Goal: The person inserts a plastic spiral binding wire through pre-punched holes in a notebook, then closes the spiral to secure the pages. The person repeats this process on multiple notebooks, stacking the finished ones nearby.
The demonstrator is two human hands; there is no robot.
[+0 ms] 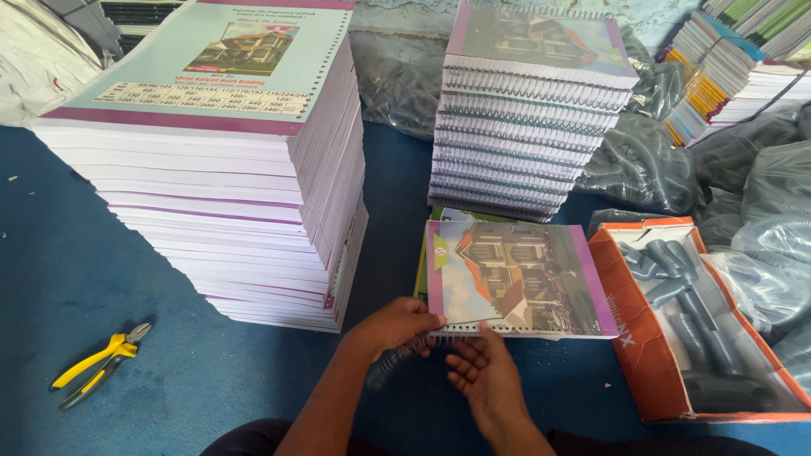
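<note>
My left hand [397, 325] pinches the notebook [515, 279] at its near-left corner, thumb on the cover, fingers clamped w/ a dark coil [390, 361] under them. Right hand [483, 376] sits just below the notebook's near edge, palm up, fingers loosely apart, tips at the binding holes, gripping nothing. Notebook lies flat on the blue floor [68, 279]. Left of it: tall unbound stack [220, 169]; behind it: spiral-bound stack [528, 110]; right of it: orange box [667, 338] w/ grey coils. Yellow pliers [97, 363] far left.
</note>
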